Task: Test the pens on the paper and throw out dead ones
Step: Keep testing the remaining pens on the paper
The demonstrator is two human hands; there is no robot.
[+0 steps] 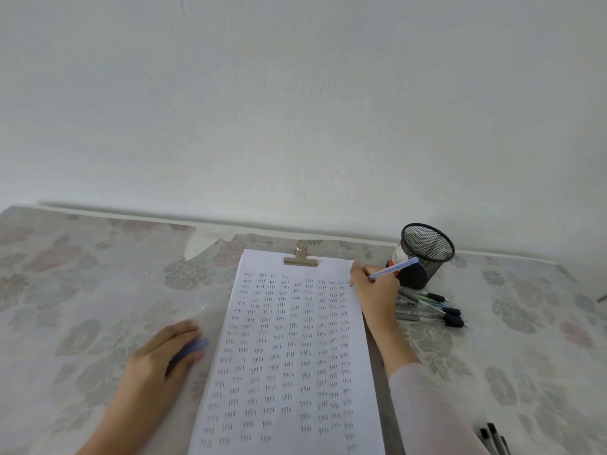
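Left hand (164,353) lying beside the paper (289,356), grip curling around a blurred blue cap (193,348), right hand (374,290) gripping a blue pen (392,268), tip touching the paper's upper right, spare pens (430,310) waiting on the tabletop (82,290) below a mesh cup (427,252).

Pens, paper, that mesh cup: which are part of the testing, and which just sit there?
In use: blue pen in right hand; clipped paper; pen pile; pen cap under left hand.
Idle: mesh cup; floral tablecloth; black pens.
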